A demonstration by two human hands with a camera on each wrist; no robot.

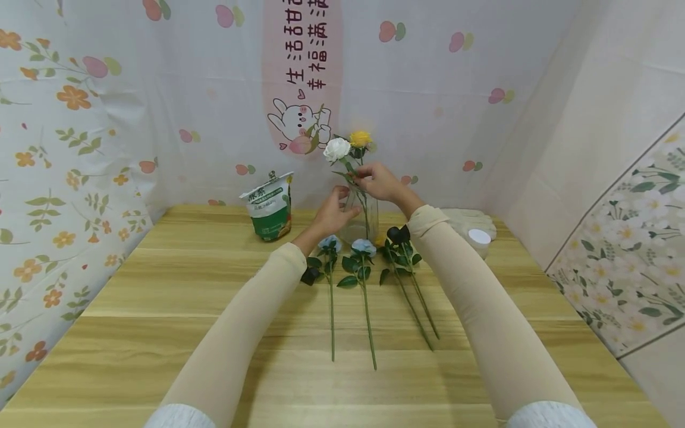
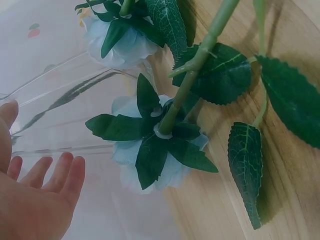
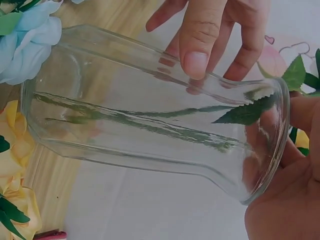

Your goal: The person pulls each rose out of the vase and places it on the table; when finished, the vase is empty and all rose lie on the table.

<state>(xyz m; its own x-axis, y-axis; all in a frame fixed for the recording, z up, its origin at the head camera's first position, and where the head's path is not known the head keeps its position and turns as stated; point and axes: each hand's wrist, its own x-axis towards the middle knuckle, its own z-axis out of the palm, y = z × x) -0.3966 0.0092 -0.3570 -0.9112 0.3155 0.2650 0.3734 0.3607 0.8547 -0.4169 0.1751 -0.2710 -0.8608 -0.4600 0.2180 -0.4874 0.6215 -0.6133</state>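
Observation:
A clear glass vase (image 1: 373, 221) stands at the back of the table with thin green stems inside. Above its mouth rise a white rose (image 1: 337, 149) and a yellow rose (image 1: 360, 139). My right hand (image 1: 379, 183) pinches the white rose's stem just over the rim. On the vase's other side is my left hand (image 1: 333, 213); its thumb overlaps the near glass in the right wrist view, and its loosely extended fingers show partly through the glass. Two light-blue roses (image 1: 363, 247) lie before the vase, stems toward me; the left wrist view shows one blue rose (image 2: 160, 145) from beneath.
Dark roses (image 1: 398, 235) lie right of the blue ones, and another dark bloom (image 1: 310, 275) lies left. Yellow blooms (image 3: 17, 145) are low beside the vase. A green-and-white pouch (image 1: 270, 208) stands left; a white-lidded jar (image 1: 478, 241) sits right. Patterned cloth (image 1: 214, 107) hangs behind.

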